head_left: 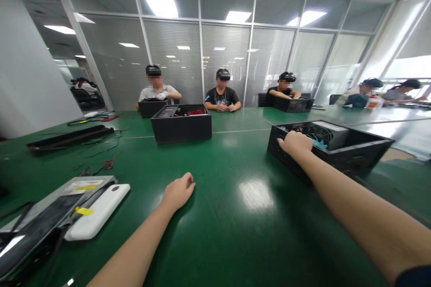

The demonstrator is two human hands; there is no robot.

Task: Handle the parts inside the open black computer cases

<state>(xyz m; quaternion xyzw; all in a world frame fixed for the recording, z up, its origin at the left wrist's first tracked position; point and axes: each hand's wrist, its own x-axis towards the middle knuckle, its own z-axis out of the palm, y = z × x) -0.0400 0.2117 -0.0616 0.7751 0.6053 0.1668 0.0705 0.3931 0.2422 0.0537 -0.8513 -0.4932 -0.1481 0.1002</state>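
My right hand point(296, 144) is at the left end of a black computer case point(350, 154), its fingers wrapped over the upper edge and its thumb against the outer wall. The case lies open side up, and a power supply point(328, 136) with a round fan grille shows inside. Something light blue point(318, 142) is partly hidden beside my fingers. My left hand point(178, 193) rests on the green table point(215, 242) with its fingers curled in. A small reddish spot shows at its fingertips, too small to name.
A second open computer case point(182, 130) stands mid-table. At the left lie a white power bank-like block point(99, 213), a grey metal device point(50, 206), loose wires point(109, 163) and a long black panel point(70, 138). Several people in headsets sit across, some with cases point(294, 104).
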